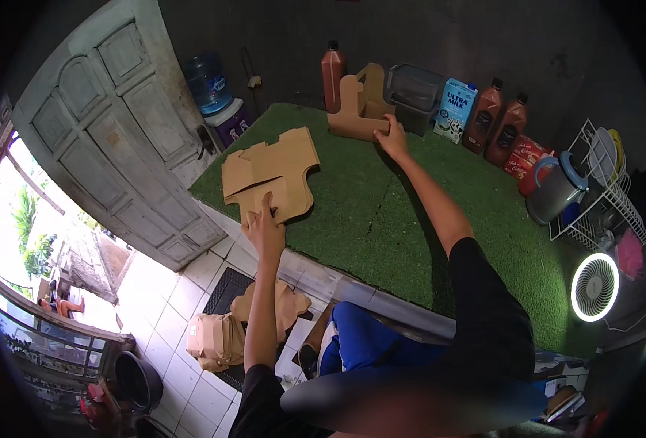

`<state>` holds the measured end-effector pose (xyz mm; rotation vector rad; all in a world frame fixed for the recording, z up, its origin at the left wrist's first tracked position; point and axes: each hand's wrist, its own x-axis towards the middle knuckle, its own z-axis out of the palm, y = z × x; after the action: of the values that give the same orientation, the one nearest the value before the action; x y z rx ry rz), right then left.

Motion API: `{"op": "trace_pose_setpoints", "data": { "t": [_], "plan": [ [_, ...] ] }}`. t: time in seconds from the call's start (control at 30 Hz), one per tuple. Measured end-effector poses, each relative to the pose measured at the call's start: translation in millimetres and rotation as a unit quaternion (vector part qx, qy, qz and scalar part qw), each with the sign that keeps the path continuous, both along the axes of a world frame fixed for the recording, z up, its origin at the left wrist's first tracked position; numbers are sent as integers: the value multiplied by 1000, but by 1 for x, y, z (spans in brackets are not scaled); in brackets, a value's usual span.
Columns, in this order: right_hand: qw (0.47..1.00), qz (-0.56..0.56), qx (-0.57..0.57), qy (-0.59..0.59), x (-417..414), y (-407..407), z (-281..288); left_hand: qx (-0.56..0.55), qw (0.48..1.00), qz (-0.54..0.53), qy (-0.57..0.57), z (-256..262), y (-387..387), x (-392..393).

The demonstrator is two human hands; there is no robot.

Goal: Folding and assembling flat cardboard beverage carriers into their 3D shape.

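Note:
My right hand [393,139] grips the lower front corner of a folded brown cardboard drink carrier [355,127], which stands upright near the back of the counter covered in green artificial turf [355,219]. My left hand [266,227] rests at the near edge of a stack of flat, die-cut cardboard pieces [279,169], its index finger stretched over the top piece. Whether its other fingers pinch the stack is hidden. A clear plastic container [415,96] stands just right of the carrier, and a bottle of brown liquid [332,76] is behind it.
A milk carton [454,111], brown bottles [483,116], red boxes, a jug [557,189] and a wire dish rack [602,191] line the back and right. A lit fan [595,287] stands at right. More cardboard [216,339] lies on the floor. A person sits outside the doorway.

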<state>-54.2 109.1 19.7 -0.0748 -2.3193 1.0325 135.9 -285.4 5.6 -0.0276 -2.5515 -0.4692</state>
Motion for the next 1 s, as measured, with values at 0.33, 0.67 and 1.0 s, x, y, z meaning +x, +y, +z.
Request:
{"op": "trace_pose_setpoints", "data": {
  "t": [0.33,0.67,1.0],
  "plan": [
    [999,-25,6,-25,-23,-65,18,14,1000,-6,18,-2,8,-2],
    [995,-83,32,-48,-33,-120,36,29,999,-8,19,3,-7,-7],
    [997,-51,44,-40,-32,-76,30,50,996,-46,55,-7,7,-8]
  ]
}}
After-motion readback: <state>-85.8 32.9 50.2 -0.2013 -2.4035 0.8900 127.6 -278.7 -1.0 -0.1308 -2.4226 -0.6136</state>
